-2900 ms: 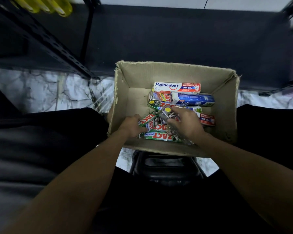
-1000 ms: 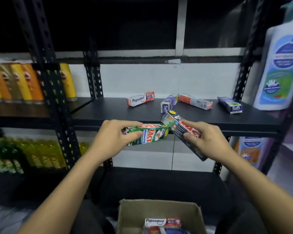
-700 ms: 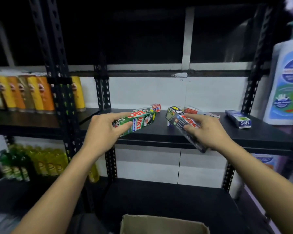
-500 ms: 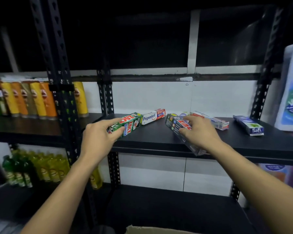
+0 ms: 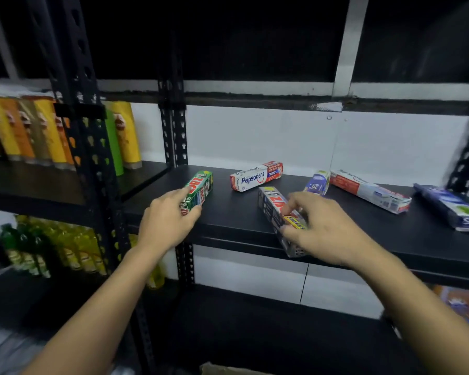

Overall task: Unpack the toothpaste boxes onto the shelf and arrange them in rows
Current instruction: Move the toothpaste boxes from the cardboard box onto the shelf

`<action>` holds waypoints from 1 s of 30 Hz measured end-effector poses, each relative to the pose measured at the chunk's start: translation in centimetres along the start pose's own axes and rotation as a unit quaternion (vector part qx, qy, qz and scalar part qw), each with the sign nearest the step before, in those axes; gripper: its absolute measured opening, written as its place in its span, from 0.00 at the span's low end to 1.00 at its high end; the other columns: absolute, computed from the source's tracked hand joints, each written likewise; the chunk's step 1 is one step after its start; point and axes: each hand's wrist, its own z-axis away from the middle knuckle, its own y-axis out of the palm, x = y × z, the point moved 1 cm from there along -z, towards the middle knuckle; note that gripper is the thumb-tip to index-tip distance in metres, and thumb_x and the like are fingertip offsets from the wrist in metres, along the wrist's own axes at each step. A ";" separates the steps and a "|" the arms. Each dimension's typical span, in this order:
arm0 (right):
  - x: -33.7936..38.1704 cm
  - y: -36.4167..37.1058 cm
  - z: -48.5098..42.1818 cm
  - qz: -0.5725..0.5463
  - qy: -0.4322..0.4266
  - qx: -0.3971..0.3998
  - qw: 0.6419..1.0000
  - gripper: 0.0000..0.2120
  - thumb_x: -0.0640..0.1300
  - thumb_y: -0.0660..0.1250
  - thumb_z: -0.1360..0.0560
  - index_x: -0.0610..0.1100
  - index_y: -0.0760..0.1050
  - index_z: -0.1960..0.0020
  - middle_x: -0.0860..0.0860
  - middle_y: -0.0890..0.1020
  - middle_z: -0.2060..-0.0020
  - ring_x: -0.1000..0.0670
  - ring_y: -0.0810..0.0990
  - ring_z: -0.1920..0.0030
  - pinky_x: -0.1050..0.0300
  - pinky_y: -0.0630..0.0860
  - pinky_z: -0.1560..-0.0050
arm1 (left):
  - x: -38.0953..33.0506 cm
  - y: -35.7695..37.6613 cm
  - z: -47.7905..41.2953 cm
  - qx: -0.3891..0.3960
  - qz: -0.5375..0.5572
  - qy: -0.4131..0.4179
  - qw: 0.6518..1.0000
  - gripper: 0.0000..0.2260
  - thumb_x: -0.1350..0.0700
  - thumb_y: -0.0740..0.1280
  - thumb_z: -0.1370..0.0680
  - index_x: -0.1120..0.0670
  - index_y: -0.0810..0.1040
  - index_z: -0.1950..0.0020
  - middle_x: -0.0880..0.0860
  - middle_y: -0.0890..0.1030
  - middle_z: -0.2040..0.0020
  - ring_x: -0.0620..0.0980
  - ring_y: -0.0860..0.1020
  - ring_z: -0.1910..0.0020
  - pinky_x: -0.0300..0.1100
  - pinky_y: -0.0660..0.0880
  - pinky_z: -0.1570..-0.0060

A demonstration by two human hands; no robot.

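Observation:
My left hand (image 5: 166,222) grips the near end of a green Zact toothpaste box (image 5: 200,191) lying on the black shelf (image 5: 236,217) at its left side. My right hand (image 5: 321,228) holds a dark grey Zact box (image 5: 272,209) whose near end sticks out past the shelf's front edge. Behind them lie a white and red Pepsodent box (image 5: 256,176), a small blue Safi box (image 5: 317,183), a second, longer Pepsodent box (image 5: 370,191) and a long blue Safi box (image 5: 450,207), all loose and at different angles.
Black slotted uprights (image 5: 92,158) frame the shelf on the left. Yellow and orange pouches (image 5: 41,131) fill the neighbouring shelf, with yellow bottles (image 5: 57,253) below. The cardboard box rim (image 5: 222,369) shows at the bottom edge. A lower black shelf (image 5: 255,334) lies beneath.
Both hands lifted one box each out of the cardboard box up to the shelf. Over the last half second both boxes came down onto the shelf surface.

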 end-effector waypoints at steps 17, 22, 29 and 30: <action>-3.2 2.7 -5.8 0.210 -0.053 -0.072 0.974 0.14 0.51 0.67 0.25 0.49 0.75 0.41 0.50 0.81 0.49 0.45 0.76 0.46 0.50 0.70 0.42 | 1.3 4.3 -8.6 0.120 -0.090 0.021 0.988 0.22 0.46 0.49 0.16 0.51 0.63 0.24 0.57 0.74 0.32 0.60 0.74 0.38 0.53 0.73 0.46; -4.6 4.4 -8.6 0.227 -0.028 -0.140 0.963 0.08 0.49 0.65 0.25 0.50 0.77 0.47 0.51 0.82 0.53 0.44 0.74 0.46 0.47 0.63 0.37 | 1.9 5.0 -8.6 0.101 -0.049 0.023 0.993 0.22 0.46 0.49 0.16 0.49 0.63 0.23 0.56 0.74 0.32 0.59 0.73 0.37 0.55 0.73 0.43; -5.8 6.3 -10.3 0.238 0.026 -0.190 0.952 0.15 0.50 0.66 0.25 0.50 0.79 0.40 0.52 0.81 0.43 0.41 0.71 0.36 0.45 0.59 0.31 | 1.8 4.6 -8.4 0.097 -0.027 -0.007 0.995 0.27 0.41 0.55 0.18 0.51 0.60 0.22 0.56 0.72 0.29 0.58 0.72 0.34 0.55 0.71 0.37; -5.9 6.3 -10.1 0.238 0.030 -0.205 0.949 0.16 0.50 0.67 0.26 0.50 0.79 0.40 0.51 0.81 0.43 0.41 0.72 0.36 0.44 0.59 0.32 | 1.8 4.6 -8.4 0.091 -0.024 -0.023 0.995 0.29 0.41 0.58 0.19 0.52 0.58 0.21 0.56 0.72 0.29 0.59 0.73 0.34 0.54 0.71 0.37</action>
